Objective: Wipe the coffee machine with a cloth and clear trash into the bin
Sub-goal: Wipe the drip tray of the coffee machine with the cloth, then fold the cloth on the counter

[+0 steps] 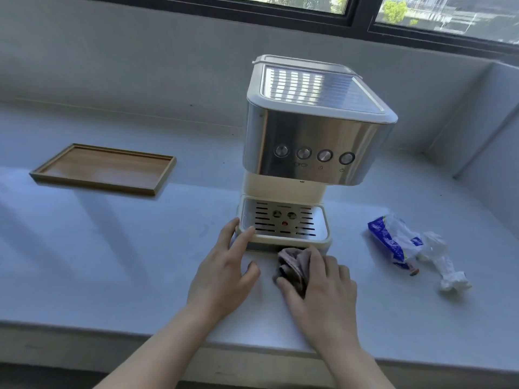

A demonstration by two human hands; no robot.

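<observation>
Head view: right hand (320, 287) clamped on bunched cloth (292, 265) against coffee machine (309, 141) base front; left hand (224, 273), fingers spread, bracing drip tray (283, 240) corner, likely for steadiness. Crumpled wrapper (404, 245) waiting right; bin unseen.

Both forearms are bare to each hand, left (222, 272) and right (323, 290); no sleeves or jewellery.

Right hand (317, 287) pressing cloth (289, 265) against coffee machine (309, 136) base, left hand (224, 273) steadying drip tray (320, 228)
</observation>
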